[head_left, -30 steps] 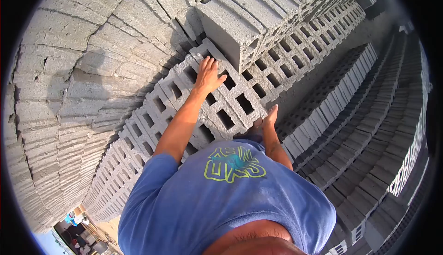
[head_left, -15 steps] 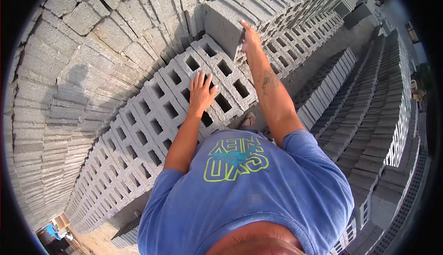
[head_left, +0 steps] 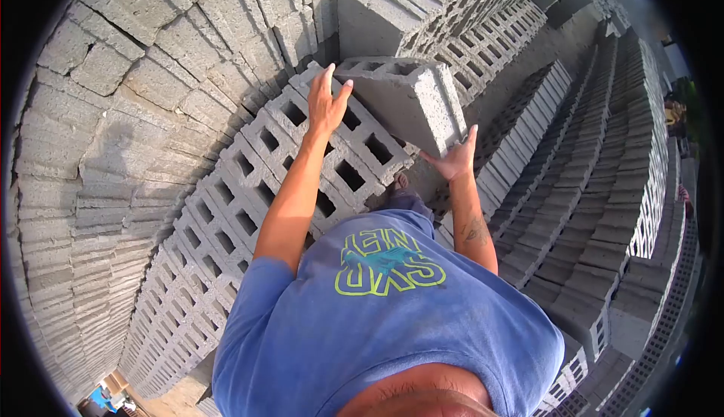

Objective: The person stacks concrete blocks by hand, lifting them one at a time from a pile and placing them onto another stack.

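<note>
A grey hollow concrete block [head_left: 403,104] stands tilted above the row of laid blocks, its broad flat face toward me and its rough end to the right. My right hand [head_left: 454,160] grips its lower right corner, thumb on the near face and fingers at the end. At the block's upper left end is my left hand [head_left: 326,108], its thumb against the face and its fingers curled at the end; part of that contact is hidden. Below lies the row of hollow blocks [head_left: 260,168], their rectangular holes facing up.
A tall wall of stacked blocks [head_left: 143,115] rises on the left. Ahead stands another stack [head_left: 369,25]. Long rows of blocks [head_left: 581,183] run along the right, with a narrow strip of ground [head_left: 498,108] between. My foot [head_left: 400,182] shows beside the laid row.
One block has come away from the stack ahead and now tilts toward me. My right hand moved down and right with it; my left hand rose from the laid row to the block's left end.
</note>
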The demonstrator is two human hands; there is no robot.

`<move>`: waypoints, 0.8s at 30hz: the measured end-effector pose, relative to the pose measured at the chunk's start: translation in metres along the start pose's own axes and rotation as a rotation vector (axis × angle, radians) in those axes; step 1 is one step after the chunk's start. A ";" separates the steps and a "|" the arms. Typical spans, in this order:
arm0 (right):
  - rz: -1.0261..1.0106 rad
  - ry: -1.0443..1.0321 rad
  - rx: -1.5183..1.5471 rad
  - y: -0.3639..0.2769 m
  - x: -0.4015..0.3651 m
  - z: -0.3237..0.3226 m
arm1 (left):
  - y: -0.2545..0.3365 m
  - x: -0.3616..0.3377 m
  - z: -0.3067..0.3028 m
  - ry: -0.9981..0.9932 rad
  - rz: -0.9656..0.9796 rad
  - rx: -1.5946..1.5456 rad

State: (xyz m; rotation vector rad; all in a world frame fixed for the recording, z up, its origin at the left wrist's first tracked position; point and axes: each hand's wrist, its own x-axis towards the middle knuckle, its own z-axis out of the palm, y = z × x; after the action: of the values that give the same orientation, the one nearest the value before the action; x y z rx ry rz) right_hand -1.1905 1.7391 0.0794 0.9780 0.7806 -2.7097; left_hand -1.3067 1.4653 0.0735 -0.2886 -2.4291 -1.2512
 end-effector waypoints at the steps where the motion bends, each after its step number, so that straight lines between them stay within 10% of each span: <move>1: 0.020 0.088 -0.019 -0.003 0.007 -0.023 | -0.004 0.018 0.016 -0.034 0.045 -0.004; 5: 0.144 0.302 0.011 0.001 0.019 -0.105 | 0.015 0.045 0.056 -0.668 -0.149 0.313; 9: 0.022 0.257 0.259 0.045 0.037 -0.156 | 0.028 0.020 0.092 -0.746 0.185 0.538; 10: 0.064 0.485 0.170 0.047 0.029 -0.140 | 0.040 0.017 0.100 -0.824 0.071 0.569; 16: 0.175 0.361 0.422 0.101 0.078 -0.233 | 0.026 0.008 0.120 -0.883 -0.101 0.564; 18: 0.239 0.278 0.591 0.098 0.097 -0.227 | 0.023 0.022 0.113 -0.873 -0.124 0.590; 20: 0.093 -0.520 0.676 0.103 0.107 -0.215 | 0.016 0.031 0.103 -0.816 -0.148 0.600; 21: 0.134 0.188 0.389 0.109 0.113 -0.207 | 0.011 0.040 0.100 -0.795 -0.156 0.596; 24: 0.122 0.172 0.338 0.090 0.116 -0.122 | -0.018 0.068 0.099 -0.877 -0.198 0.741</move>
State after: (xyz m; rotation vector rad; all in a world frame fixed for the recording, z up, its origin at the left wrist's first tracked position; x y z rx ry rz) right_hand -1.1847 1.7298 -0.1112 1.2953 0.2745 -2.7280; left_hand -1.3987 1.5357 0.0381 -0.4400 -3.5157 -0.1642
